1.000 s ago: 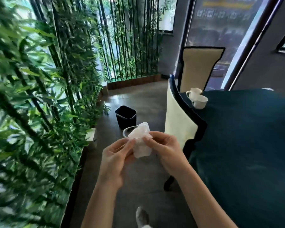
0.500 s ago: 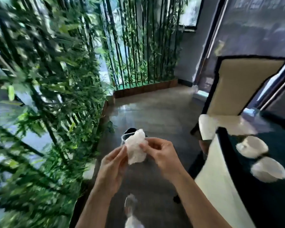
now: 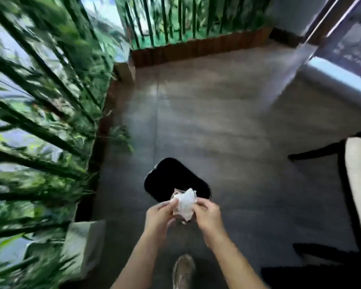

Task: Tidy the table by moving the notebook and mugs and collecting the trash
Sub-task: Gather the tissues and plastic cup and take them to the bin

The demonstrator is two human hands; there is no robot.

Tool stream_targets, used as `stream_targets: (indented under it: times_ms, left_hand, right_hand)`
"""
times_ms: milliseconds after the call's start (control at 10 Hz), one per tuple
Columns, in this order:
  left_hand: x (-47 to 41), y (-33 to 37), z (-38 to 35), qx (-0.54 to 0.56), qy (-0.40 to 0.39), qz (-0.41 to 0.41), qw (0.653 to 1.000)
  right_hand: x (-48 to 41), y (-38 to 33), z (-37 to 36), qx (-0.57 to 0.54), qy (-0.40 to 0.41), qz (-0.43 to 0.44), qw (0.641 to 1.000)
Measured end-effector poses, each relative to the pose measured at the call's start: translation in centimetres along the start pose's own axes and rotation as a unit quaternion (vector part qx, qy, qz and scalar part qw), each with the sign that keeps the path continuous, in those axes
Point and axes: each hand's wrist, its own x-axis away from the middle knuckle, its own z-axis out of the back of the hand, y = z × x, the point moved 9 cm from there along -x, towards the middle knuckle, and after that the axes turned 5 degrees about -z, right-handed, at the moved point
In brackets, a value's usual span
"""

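Both hands hold a bundle of trash in front of me: a crumpled white tissue (image 3: pixel 185 203) stuffed in a clear plastic cup (image 3: pixel 176 213). My left hand (image 3: pixel 159 217) grips it from the left, my right hand (image 3: pixel 207 215) from the right. Just beyond and below the bundle, a black waste bin (image 3: pixel 171 178) stands on the floor with its mouth open upward. The mugs, the notebook and the table top are out of view.
Bamboo plants (image 3: pixel 42 122) in a planter line the left side and the back. A cream chair with black trim (image 3: pixel 358 184) stands at the right edge. My shoe (image 3: pixel 183 270) is on the grey tiled floor (image 3: pixel 227 122) below my hands.
The view has swung away from the table and tilted down at the floor. I have stepped closer to the black bin, which now lies right beyond the held trash.
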Motion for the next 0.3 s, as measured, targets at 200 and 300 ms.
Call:
stream_targets:
  times_ms: [200, 300]
  left_hand:
    - [-13.3, -4.9, 1.5, -0.127, -0.018, 0.063, 0.990]
    - [-13.1, -0.5, 4.0, -0.368, 0.050, -0.010, 0.928]
  right_hand:
    - [-12.5, 6.0, -3.5, 0.134, -0.014, -0.056, 0.989]
    - [-11.9, 4.1, -2.5, 0.271, -0.006, -0.063, 0.961]
